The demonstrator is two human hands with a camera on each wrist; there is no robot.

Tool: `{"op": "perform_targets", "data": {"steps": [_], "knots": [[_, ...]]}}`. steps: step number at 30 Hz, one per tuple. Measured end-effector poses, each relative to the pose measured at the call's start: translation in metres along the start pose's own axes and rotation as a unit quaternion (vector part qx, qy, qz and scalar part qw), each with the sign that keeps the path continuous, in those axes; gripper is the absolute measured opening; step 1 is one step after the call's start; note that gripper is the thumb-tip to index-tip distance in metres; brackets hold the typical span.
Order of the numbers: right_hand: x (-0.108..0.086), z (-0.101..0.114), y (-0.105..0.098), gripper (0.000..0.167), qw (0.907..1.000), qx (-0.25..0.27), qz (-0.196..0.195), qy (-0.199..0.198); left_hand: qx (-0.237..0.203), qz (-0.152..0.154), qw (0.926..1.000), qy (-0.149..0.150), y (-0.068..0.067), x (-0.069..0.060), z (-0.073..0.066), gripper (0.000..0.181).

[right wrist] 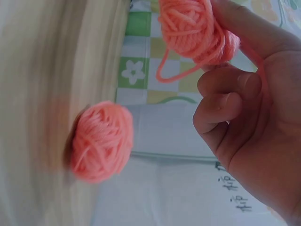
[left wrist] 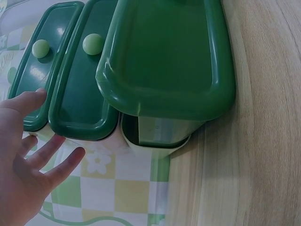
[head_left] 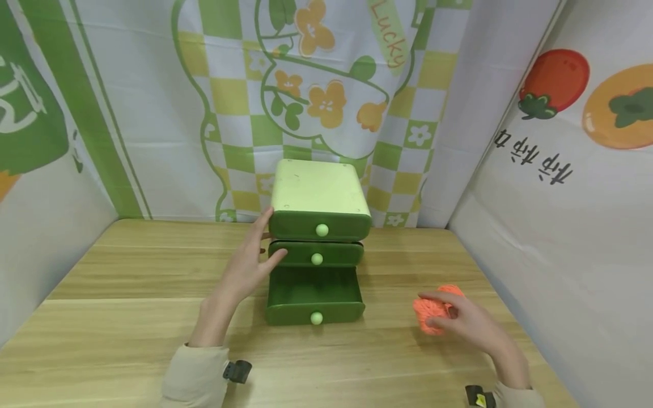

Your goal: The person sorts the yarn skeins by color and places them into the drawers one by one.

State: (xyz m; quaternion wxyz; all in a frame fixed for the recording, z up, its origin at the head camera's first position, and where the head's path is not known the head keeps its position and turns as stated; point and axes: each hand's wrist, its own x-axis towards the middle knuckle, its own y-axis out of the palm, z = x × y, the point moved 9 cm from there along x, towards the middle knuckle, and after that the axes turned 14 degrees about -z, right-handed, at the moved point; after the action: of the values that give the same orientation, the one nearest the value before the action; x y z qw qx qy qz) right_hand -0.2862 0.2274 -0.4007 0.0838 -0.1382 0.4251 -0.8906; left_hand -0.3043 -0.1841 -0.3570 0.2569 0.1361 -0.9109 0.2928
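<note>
A small green drawer cabinet [head_left: 320,187] stands on the table, its bottom drawer [head_left: 316,314] pulled out and the two upper ones pushed in or nearly so. My left hand [head_left: 245,269] is at the cabinet's left side, fingers spread and thumb by the middle drawer's front [left wrist: 84,94]. Whether it presses the cabinet is hard to tell. To the right, my right hand [head_left: 471,323] pinches a ball of orange yarn [right wrist: 195,30] between thumb and fingers, with a loose loop of strand hanging from it. A second orange yarn ball [right wrist: 103,141] rests on the table beyond the hand.
The wooden table [head_left: 153,272] reaches back to a printed curtain [head_left: 229,102] close behind the cabinet. A printed cloth wall [head_left: 561,226] borders the right side, and another stands at the left. The pulled-out drawer juts toward the front.
</note>
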Motion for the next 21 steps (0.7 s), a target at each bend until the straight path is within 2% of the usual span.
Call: {"op": "perform_targets", "data": {"steps": [4,8,21], "knots": [[0.006,0.011,0.002,0.052,0.9998,-0.001,-0.001,-0.021,0.003,0.001,1.0,0.001,0.001,0.0,0.0,0.089],[0.013,0.022,0.005,0.052,0.9984,-0.023,-0.01,-0.051,0.005,-0.001,1.0,0.005,0.0,0.0,0.0,0.089],[0.033,0.057,0.015,0.051,0.9937,-0.047,-0.015,-0.101,0.012,-0.005,0.9999,0.01,-0.001,0.0,0.0,0.089]]}}
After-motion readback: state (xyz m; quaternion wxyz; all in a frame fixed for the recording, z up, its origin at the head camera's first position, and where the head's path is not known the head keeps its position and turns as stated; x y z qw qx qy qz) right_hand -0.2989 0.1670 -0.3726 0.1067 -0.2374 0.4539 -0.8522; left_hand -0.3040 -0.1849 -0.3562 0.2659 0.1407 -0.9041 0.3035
